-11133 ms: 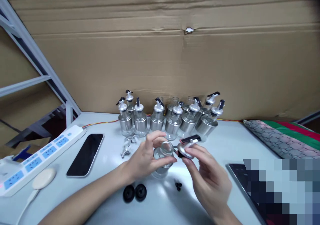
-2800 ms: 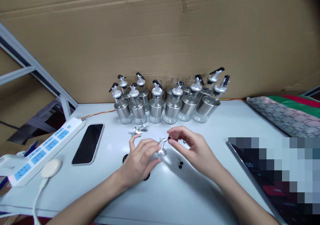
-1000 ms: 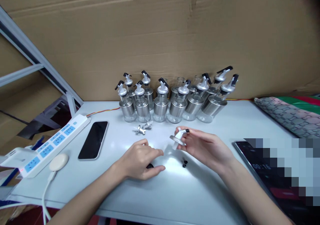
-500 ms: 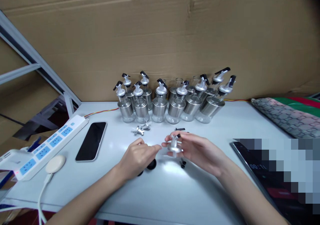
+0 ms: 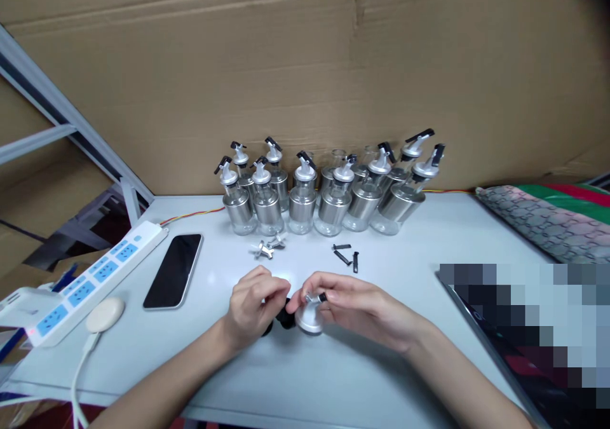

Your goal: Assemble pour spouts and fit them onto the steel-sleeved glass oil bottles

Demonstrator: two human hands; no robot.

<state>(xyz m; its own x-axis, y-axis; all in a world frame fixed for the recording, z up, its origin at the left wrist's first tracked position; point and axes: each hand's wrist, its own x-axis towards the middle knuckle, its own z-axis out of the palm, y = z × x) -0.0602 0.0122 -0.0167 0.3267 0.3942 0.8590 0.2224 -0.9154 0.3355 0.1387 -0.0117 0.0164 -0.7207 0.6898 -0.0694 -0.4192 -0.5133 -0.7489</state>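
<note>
My right hand (image 5: 365,305) holds a silver bottle pourer (image 5: 309,318) with a black tip, its wide round base facing down and towards me. Close beside it, my left hand (image 5: 255,305) is closed, thumb and fingers pinched; anything between them is hidden. Black round stoppers (image 5: 286,319) sit between and partly behind the hands. Beyond my left hand lie two loose silver pourers (image 5: 263,250) without black levers. Further right are three small black levers (image 5: 342,257) on the table.
Several glass-and-steel bottles (image 5: 302,210), most topped with pourers, stand along the cardboard wall (image 5: 190,86). A phone (image 5: 174,270), a power strip (image 5: 95,283) and a white charging puck (image 5: 105,315) lie left. At right are a dark screen device (image 5: 476,314) and a patterned package (image 5: 534,225).
My right hand has brought the pourer down and left, tilting its base towards me. The black levers behind it have come into view. My left hand has shifted slightly left, its fingers more curled.
</note>
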